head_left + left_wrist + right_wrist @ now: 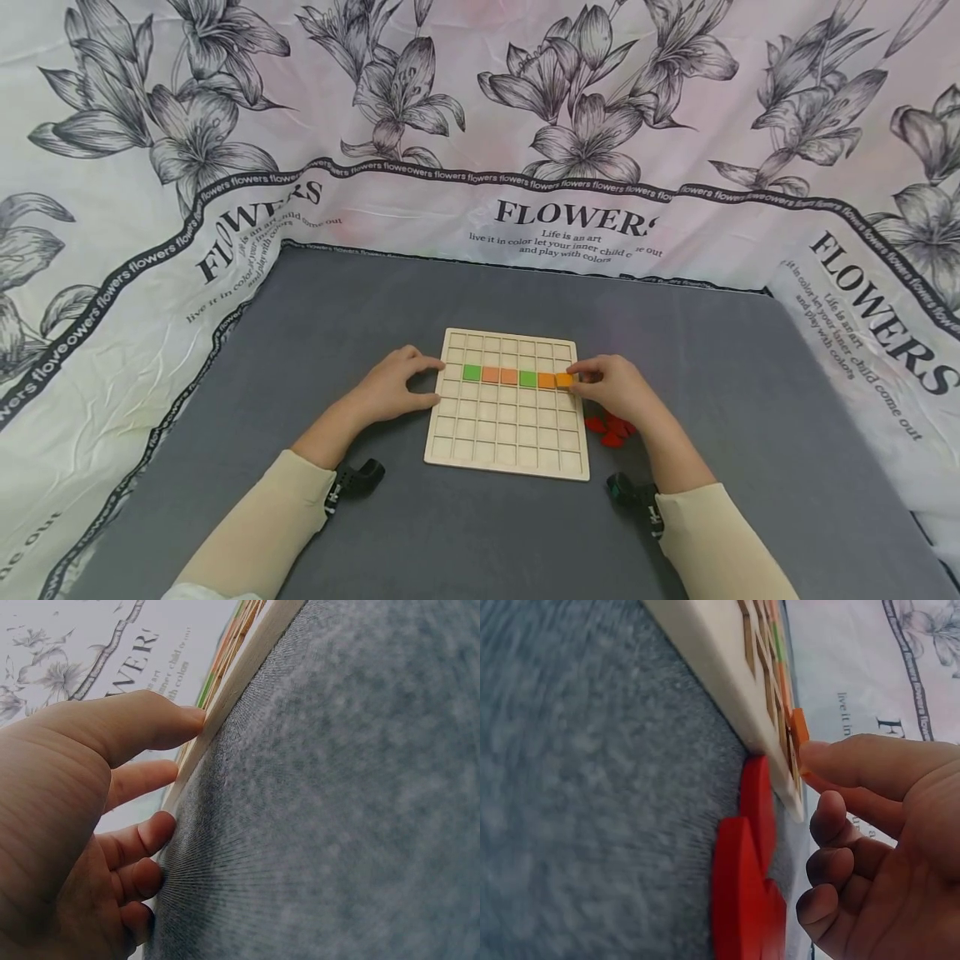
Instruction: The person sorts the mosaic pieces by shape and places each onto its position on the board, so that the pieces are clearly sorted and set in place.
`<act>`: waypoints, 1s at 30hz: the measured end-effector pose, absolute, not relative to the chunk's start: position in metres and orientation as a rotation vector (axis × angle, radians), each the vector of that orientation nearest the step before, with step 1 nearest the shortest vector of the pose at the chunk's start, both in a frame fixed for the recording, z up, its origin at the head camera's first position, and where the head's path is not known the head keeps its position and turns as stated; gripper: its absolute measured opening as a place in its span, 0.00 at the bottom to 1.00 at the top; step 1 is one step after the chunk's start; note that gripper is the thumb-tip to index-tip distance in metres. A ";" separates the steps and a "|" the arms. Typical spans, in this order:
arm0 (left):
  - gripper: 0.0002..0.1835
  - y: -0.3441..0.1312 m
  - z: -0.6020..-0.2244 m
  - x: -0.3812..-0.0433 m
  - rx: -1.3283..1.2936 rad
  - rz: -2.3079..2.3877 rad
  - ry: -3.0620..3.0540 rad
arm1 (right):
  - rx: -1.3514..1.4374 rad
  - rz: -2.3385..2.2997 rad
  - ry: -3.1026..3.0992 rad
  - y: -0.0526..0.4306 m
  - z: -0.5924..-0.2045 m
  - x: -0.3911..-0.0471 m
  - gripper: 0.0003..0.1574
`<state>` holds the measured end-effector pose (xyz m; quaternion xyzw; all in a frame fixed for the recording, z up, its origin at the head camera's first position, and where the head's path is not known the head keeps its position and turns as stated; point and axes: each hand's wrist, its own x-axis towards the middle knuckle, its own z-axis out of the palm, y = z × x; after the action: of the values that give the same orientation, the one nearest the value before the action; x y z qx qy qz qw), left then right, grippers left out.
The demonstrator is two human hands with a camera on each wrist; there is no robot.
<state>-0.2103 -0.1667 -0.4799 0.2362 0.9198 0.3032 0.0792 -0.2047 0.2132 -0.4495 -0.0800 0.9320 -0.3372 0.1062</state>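
A square wooden grid board lies flat on the table. In one of its upper rows sit a green tile, two salmon tiles, another green tile and an orange tile. At the right end of that row, my right hand pinches a second orange tile between thumb and index finger, tilted over the last cell. My left hand rests its thumb and index fingertip on the board's left edge, with its other fingers loosely bent in the left wrist view.
Several red pieces lie in a small heap by the board's right edge, beneath my right wrist. Grey cloth covers the table. A white flower-printed curtain rises behind and along both sides. Each wrist wears a black camera mount.
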 end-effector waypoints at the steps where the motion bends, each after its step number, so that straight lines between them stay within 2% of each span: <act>1: 0.29 -0.166 -0.480 -0.210 0.705 0.910 2.752 | -0.230 -0.991 2.739 0.213 -0.450 -0.205 0.19; 17: 0.29 -0.166 -0.482 -0.211 0.722 0.929 2.759 | -0.156 -0.604 2.857 0.204 -0.438 -0.199 0.19; 30: 0.28 -0.166 -0.480 -0.211 0.698 0.908 2.767 | -0.314 -0.812 2.873 0.223 -0.436 -0.200 0.21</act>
<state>-0.2105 -0.1661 -0.4803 0.2325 0.9214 0.3024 0.0736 -0.2003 0.2233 -0.4364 -0.1042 0.9547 -0.2699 0.0698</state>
